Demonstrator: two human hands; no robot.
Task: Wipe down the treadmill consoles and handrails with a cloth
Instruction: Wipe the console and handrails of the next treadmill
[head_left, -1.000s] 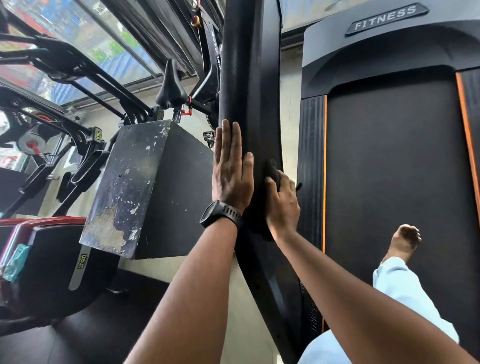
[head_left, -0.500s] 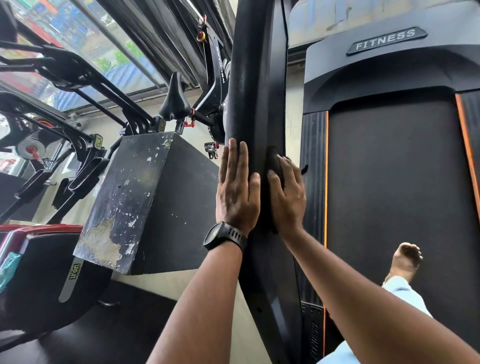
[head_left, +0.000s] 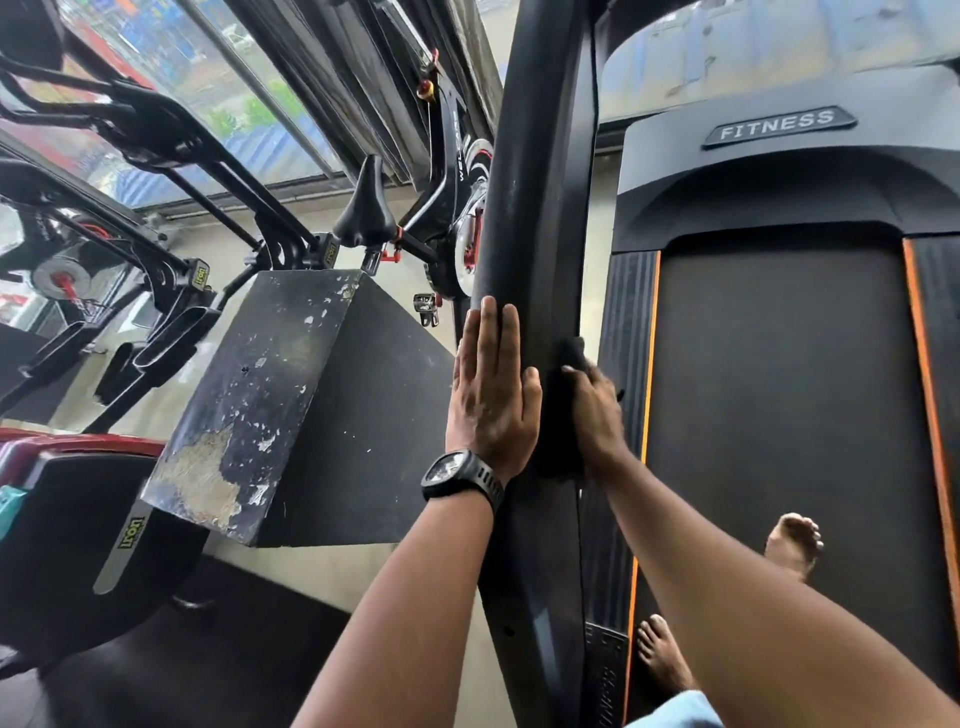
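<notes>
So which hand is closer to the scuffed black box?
Left. The left hand lies flat on the handrail beside the box; the right hand grips the cloth on the rail's far side.

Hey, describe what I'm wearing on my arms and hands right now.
Both forearms are bare: no sleeves, no gloves. At the wrist of the left hand sits a black wristwatch with a chunky case and a ridged strap. The right hand and its wrist wear nothing that shows.

Scuffed black box (head_left: 249, 405) at left — spin bike (head_left: 363, 213) behind it, windows (head_left: 234, 104) beyond.
</notes>
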